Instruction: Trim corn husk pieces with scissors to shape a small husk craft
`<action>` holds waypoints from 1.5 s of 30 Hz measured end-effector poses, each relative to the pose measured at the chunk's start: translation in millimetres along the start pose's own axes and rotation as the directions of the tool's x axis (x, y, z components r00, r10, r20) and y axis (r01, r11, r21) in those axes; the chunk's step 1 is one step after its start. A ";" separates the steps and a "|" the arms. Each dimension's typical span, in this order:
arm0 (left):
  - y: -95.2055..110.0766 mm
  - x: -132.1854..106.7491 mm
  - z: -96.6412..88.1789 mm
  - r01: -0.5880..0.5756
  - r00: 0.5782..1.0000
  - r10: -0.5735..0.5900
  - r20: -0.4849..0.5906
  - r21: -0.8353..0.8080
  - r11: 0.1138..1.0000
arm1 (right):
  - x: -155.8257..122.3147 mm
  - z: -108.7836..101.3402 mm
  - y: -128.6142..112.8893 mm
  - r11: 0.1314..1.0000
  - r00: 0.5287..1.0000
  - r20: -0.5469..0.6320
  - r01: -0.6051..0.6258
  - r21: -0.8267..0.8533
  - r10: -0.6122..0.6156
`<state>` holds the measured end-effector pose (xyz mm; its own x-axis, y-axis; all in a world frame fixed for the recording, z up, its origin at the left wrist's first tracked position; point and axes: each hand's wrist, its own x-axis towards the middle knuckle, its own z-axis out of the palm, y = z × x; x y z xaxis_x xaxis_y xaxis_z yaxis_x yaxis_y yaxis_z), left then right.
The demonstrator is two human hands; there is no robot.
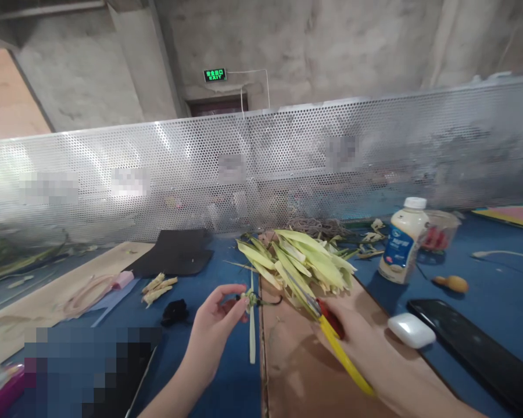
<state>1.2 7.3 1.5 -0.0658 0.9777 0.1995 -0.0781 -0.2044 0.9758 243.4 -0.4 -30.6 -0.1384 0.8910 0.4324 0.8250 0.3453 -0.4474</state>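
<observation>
My left hand (215,325) pinches a small knotted leaf piece (249,299) between thumb and fingers, with a pale strip (252,337) hanging down from it. My right hand (361,337) is closed round scissors with red and yellow handles (337,342), their blades pointing up-left into a pile of pale green leaf strips (300,261). The pile lies on a brown cardboard sheet (296,371) on the blue table (226,383). The knotted piece is just left of the scissor blades, apart from them.
A white bottle with a blue label (403,241), a white earbud case (412,330), a black phone (475,348) and a clear tub (440,229) lie right. A black sheet (174,252), leaf scraps (157,287) and a black clip (174,310) lie left. A perforated metal screen (261,168) closes the back.
</observation>
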 end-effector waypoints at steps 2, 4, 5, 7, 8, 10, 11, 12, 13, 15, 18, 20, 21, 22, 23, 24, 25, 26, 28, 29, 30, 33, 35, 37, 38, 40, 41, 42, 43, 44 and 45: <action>-2.0 1.6 0.1 0.029 1.000 -0.029 -0.012 -0.038 0.999 | 4.5 5.6 2.6 0.985 0.997 0.069 -0.031 0.170 0.020; -3.6 2.7 0.6 0.046 0.999 -0.048 -0.019 -0.064 0.997 | 9.0 12.1 5.6 0.961 0.991 0.135 -0.047 0.271 0.011; -4.1 3.1 0.9 0.050 0.998 -0.052 -0.020 -0.071 0.996 | 10.6 15.0 7.1 0.956 0.989 0.150 -0.049 0.289 0.005; -4.9 3.5 1.6 0.069 0.998 -0.070 -0.008 -0.083 0.994 | 11.6 19.0 9.5 0.960 0.989 0.147 -0.043 0.278 0.002; -5.3 3.7 1.8 0.084 0.996 -0.084 0.002 -0.092 0.992 | 11.0 20.1 10.3 0.964 0.991 0.137 -0.044 0.264 0.008; -6.5 3.8 1.9 0.115 0.993 -0.114 0.023 -0.113 0.987 | 8.5 20.9 11.1 0.973 0.994 0.109 -0.044 0.227 0.020; -7.4 3.8 1.8 0.130 0.991 -0.127 0.033 -0.123 0.984 | 7.1 21.0 10.9 0.977 0.995 0.095 -0.043 0.209 0.023; -8.3 3.6 1.7 0.142 0.990 -0.138 0.042 -0.131 0.981 | 5.7 21.1 10.4 0.981 0.996 0.084 -0.041 0.192 0.025; -9.2 3.4 1.5 0.152 0.988 -0.146 0.053 -0.138 0.979 | 4.5 21.2 9.6 0.983 0.997 0.075 -0.038 0.178 0.025; -10.8 2.7 1.4 0.164 0.985 -0.154 0.081 -0.144 0.976 | 2.7 22.1 7.3 0.988 0.998 0.058 -0.029 0.153 0.021; -12.2 1.1 2.6 0.168 0.982 -0.154 0.112 -0.135 0.976 | 0.6 24.7 3.3 0.992 0.999 0.039 -0.023 0.121 0.018; -13.2 0.2 4.0 0.168 0.981 -0.153 0.122 -0.125 0.978 | -0.9 26.6 1.5 0.995 0.999 0.031 -0.025 0.100 0.022; -13.8 -0.3 4.7 0.170 0.980 -0.154 0.126 -0.121 0.978 | -1.5 27.4 1.3 0.995 0.999 0.030 -0.026 0.092 0.023; -14.6 -0.8 5.2 0.171 0.979 -0.156 0.130 -0.118 0.978 | -2.0 28.0 1.5 0.996 0.999 0.030 -0.025 0.085 0.023; -15.5 -1.2 5.5 0.174 0.978 -0.158 0.136 -0.118 0.978 | -2.3 28.4 2.2 0.996 0.999 0.033 -0.021 0.082 0.019; -16.3 -1.6 5.5 0.176 0.977 -0.159 0.141 -0.120 0.977 | -2.2 28.7 3.4 0.997 0.999 0.034 -0.018 0.080 0.015; -17.0 -2.0 5.2 0.177 0.977 -0.158 0.146 -0.123 0.977 | -1.9 29.0 4.9 0.997 0.999 0.032 -0.015 0.078 0.013; -17.6 -2.2 4.5 0.177 0.976 -0.157 0.149 -0.131 0.976 | -1.4 29.3 6.8 0.997 1.000 0.026 -0.013 0.075 0.011; -18.4 -2.2 2.7 0.183 0.977 -0.160 0.143 -0.169 0.968 | -0.2 31.0 10.8 0.998 1.000 0.009 -0.008 0.068 0.008; -18.6 -2.0 1.6 0.190 0.977 -0.166 0.135 -0.195 0.962 | 0.2 32.4 12.7 0.998 1.000 -0.001 -0.006 0.068 0.006; -18.9 -1.5 0.7 0.197 0.977 -0.172 0.125 -0.220 0.956 | 0.5 34.2 14.4 0.998 1.000 -0.008 -0.003 0.070 0.004; -20.3 0.9 -1.0 0.208 0.977 -0.187 0.105 -0.253 0.945 | -0.2 39.9 18.3 0.997 1.000 -0.025 -0.004 0.081 0.006; -21.2 2.7 -1.0 0.212 0.977 -0.193 0.094 -0.257 0.943 | -1.3 41.7 19.8 0.996 0.999 -0.031 -0.007 0.087 0.010; -21.4 3.9 -0.3 0.218 0.976 -0.202 0.084 -0.272 0.937 | -2.0 41.1 20.5 0.996 1.000 -0.029 -0.003 0.093 0.006; -21.1 4.0 0.3 0.224 0.974 -0.208 0.087 -0.276 0.935 | -2.2 40.3 20.7 0.995 1.000 -0.022 0.000 0.103 0.003; -19.7 3.3 1.4 0.244 0.969 -0.221 0.114 -0.268 0.932 | -1.7 38.7 21.0 0.990 1.000 0.004 -0.003 0.140 0.002; -18.9 2.5 2.0 0.254 0.965 -0.227 0.129 -0.258 0.932 | -1.1 38.4 21.4 0.987 1.000 0.022 -0.010 0.163 0.006; -18.1 1.7 2.5 0.262 0.962 -0.234 0.138 -0.251 0.932 | -0.4 38.4 22.1 0.983 0.999 0.038 -0.019 0.184 0.012; -17.4 0.9 3.1 0.268 0.961 -0.239 0.140 -0.247 0.931 | 0.5 38.6 22.9 0.980 0.999 0.052 -0.028 0.199 0.018; -16.8 0.3 3.7 0.270 0.961 -0.244 0.133 -0.248 0.930 | 1.5 38.9 23.9 0.978 0.998 0.062 -0.034 0.205 0.022; -16.3 -0.1 4.2 0.271 0.961 -0.247 0.122 -0.253 0.929 | 2.5 39.2 25.0 0.978 0.997 0.070 -0.037 0.207 0.022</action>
<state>6.6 10.8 -14.0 0.0776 0.9962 -0.0385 -0.3423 0.0628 0.9375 242.3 22.0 -71.3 -0.1581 0.9170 0.3661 0.6982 0.3660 -0.6152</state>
